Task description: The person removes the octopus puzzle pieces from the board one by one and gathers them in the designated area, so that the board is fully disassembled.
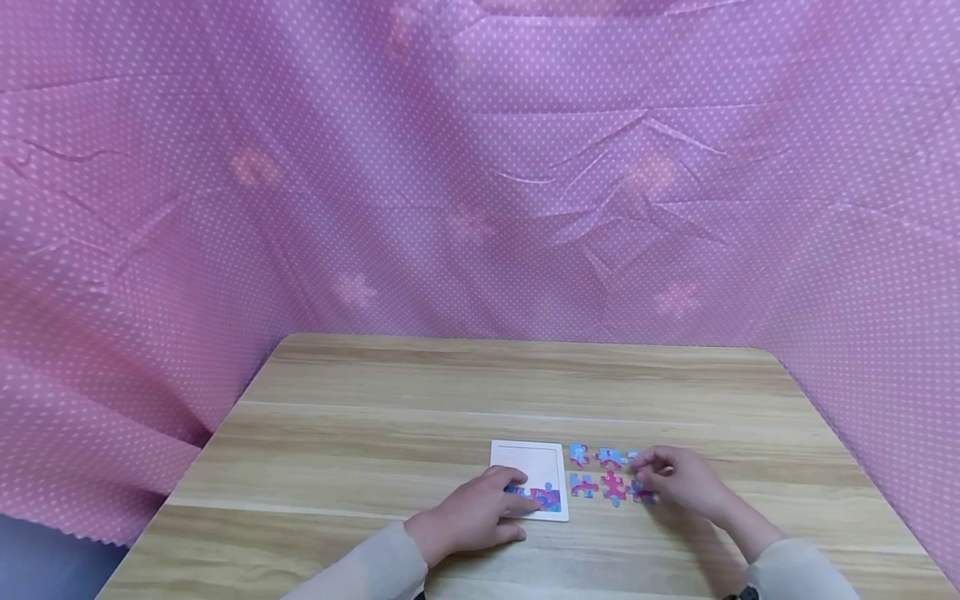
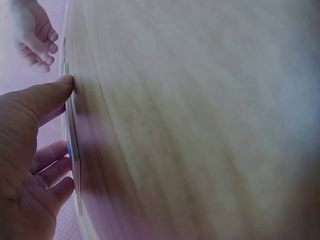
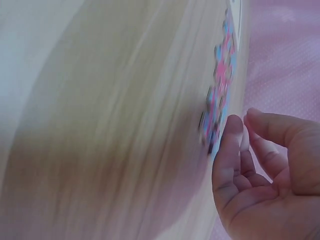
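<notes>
A white square puzzle frame (image 1: 564,479) lies on the table, with joined blue, pink and purple jigsaw pieces (image 1: 550,497) along its near side. My left hand (image 1: 476,510) rests over the frame's lower left, fingers fairly straight and touching it; in the left wrist view its thumb and fingers lie along the frame's edge (image 2: 75,145). To the right of the frame several loose jigsaw pieces (image 1: 612,486) lie in two rows. Over the rightmost ones hovers my right hand (image 1: 686,479), fingers loosely bent. In the right wrist view its fingertips come close together, with nothing visible between them.
The wood-grain table (image 1: 360,425) reaches back to a pink dotted cloth (image 1: 480,208), which hangs behind it and at both sides. Light sleeves (image 1: 378,567) cover both forearms. Something dark sits at the right wrist (image 1: 744,593).
</notes>
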Tool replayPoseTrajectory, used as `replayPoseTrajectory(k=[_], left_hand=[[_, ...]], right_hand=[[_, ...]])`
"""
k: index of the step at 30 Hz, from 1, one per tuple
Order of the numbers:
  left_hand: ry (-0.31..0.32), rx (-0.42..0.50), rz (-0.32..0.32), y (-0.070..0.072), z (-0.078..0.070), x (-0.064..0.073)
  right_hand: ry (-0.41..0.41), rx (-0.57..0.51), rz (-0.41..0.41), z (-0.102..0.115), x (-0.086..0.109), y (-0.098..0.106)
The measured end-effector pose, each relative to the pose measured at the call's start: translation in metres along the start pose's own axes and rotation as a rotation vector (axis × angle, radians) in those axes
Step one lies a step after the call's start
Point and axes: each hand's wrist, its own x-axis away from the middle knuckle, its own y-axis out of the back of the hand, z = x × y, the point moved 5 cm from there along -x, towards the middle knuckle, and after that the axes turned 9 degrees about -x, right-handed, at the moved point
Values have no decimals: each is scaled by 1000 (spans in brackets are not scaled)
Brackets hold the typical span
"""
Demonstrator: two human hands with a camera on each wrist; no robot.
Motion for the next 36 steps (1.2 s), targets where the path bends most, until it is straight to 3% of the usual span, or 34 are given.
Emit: replayPoseTrajectory(k=[7,13,26,36], left_hand=[[25,-12,-19,-1,5,2],[102,10,5,5,17,7],[162,-5,-3,9,45,20],[158,7,7,7,51,21]], right_hand=[[-2,-136,19,11,-11,-28],[30,-208,76,23,-19,-55],[80,-116,97,49,-30,-102],[118,-117,129,68,-31,-133]])
